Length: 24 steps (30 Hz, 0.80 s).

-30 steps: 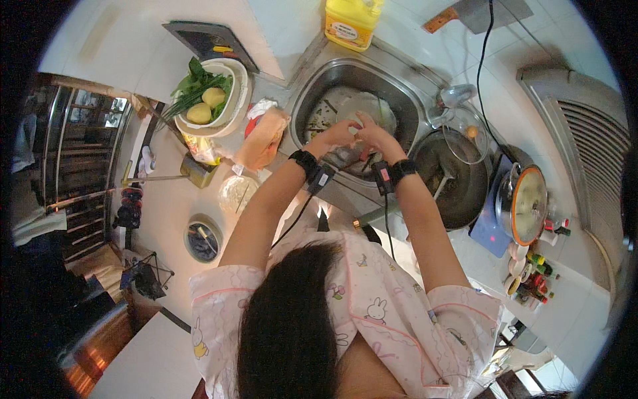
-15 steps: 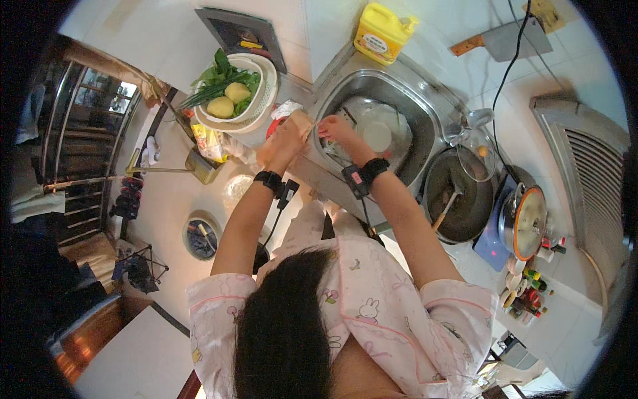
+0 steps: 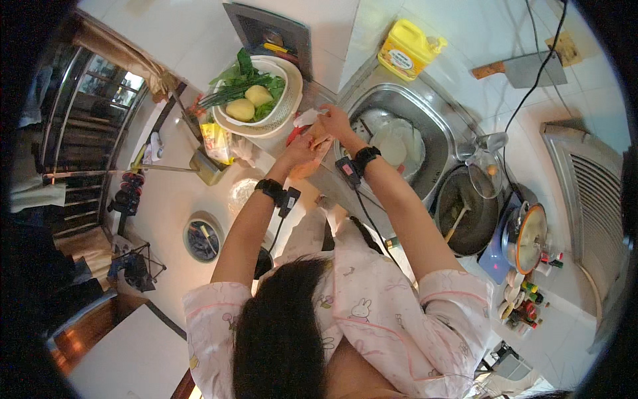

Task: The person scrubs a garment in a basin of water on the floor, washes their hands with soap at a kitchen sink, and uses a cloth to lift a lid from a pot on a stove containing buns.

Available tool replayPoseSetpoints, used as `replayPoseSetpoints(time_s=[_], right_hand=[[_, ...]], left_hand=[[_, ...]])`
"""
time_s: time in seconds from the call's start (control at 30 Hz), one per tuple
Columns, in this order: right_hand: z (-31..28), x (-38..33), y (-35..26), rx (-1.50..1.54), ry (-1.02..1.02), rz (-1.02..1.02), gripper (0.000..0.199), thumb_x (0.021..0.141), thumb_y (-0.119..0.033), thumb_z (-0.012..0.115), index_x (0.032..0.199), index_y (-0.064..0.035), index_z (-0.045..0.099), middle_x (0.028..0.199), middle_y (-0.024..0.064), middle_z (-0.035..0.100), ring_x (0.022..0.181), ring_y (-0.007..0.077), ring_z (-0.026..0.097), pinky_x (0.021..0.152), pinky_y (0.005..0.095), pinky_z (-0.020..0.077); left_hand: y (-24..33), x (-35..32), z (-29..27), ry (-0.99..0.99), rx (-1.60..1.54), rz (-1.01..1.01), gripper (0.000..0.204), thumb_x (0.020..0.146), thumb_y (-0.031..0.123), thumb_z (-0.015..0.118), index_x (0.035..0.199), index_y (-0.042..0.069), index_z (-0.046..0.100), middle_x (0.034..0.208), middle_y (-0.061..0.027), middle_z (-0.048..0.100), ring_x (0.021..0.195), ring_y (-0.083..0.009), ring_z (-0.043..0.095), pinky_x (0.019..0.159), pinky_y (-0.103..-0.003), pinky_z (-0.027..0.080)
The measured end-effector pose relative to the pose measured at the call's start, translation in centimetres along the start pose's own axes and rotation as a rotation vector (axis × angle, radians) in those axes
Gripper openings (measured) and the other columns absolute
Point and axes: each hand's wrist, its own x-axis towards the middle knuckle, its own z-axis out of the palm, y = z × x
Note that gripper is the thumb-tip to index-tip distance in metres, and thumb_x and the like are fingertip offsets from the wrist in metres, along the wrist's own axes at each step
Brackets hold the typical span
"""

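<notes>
Both hands meet at the counter strip (image 3: 324, 179) just left of the sink (image 3: 444, 126). My left hand (image 3: 299, 153) is closed around a tan, flat-looking object (image 3: 320, 137) whose kind I cannot make out. Against the upper part of that same piece, the bent fingers of my right hand (image 3: 337, 125) are closed, partly hiding it. A crumpled white thing (image 3: 306, 120) and something red (image 3: 294, 135) lie right beside the fingers. Behind them a white colander (image 3: 290, 110) bears two yellow potatoes (image 3: 240, 109) and green leaves (image 3: 240, 70).
White dishes (image 3: 393, 154) sit in the sink. A yellow jug (image 3: 407, 50) stands behind it. To the right are a dark wok (image 3: 458, 226) with a spatula and a lidded pot (image 3: 531, 239). A cleaver (image 3: 531, 70) hangs on the wall. A bucket (image 3: 203, 239) stands at left.
My right hand has moved left from over the sink's edge to the tan object. My left hand still holds that object, now lower and tilted. The whole view has shifted slightly.
</notes>
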Motion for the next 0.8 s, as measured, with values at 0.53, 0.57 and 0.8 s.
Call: replayPoseSetpoints(time_s=[0.53, 0.57, 0.8], right_hand=[[-4.1, -0.7, -2.1, 0.275, 0.006, -0.010, 0.014, 0.070, -0.012, 0.054, 0.074, 0.0012, 0.052, 0.065, 0.0063, 0.053, 0.059, 0.0123, 0.049, 0.055, 0.0272, 0.0401], [-5.3, -1.5, -1.5, 0.277, 0.010, -0.037, 0.012, 0.069, -0.010, 0.052, 0.070, 0.0012, 0.051, 0.066, 0.0092, 0.054, 0.061, 0.0129, 0.051, 0.057, 0.0277, 0.0416], [-11.6, -6.5, -2.5, 0.136, 0.018, -0.120, 0.012, 0.073, -0.011, 0.055, 0.075, 0.0004, 0.055, 0.070, 0.0077, 0.056, 0.067, 0.0156, 0.054, 0.061, 0.0258, 0.0426]], left_hand=[[3.9, 2.3, -1.9, 0.689, -0.522, 0.304, 0.028, 0.081, 0.026, 0.043, 0.093, 0.002, 0.049, 0.078, -0.0080, 0.052, 0.072, -0.0207, 0.052, 0.059, -0.029, 0.045], [7.7, 1.8, -2.7, 0.409, -1.095, 0.160, 0.029, 0.082, 0.029, 0.042, 0.092, 0.003, 0.050, 0.079, -0.0068, 0.052, 0.072, -0.0166, 0.051, 0.060, -0.027, 0.043], [11.2, 1.6, -1.6, -0.002, -1.734, 0.094, 0.022, 0.083, 0.024, 0.044, 0.094, 0.005, 0.048, 0.086, -0.0058, 0.053, 0.079, -0.0153, 0.052, 0.069, -0.026, 0.044]])
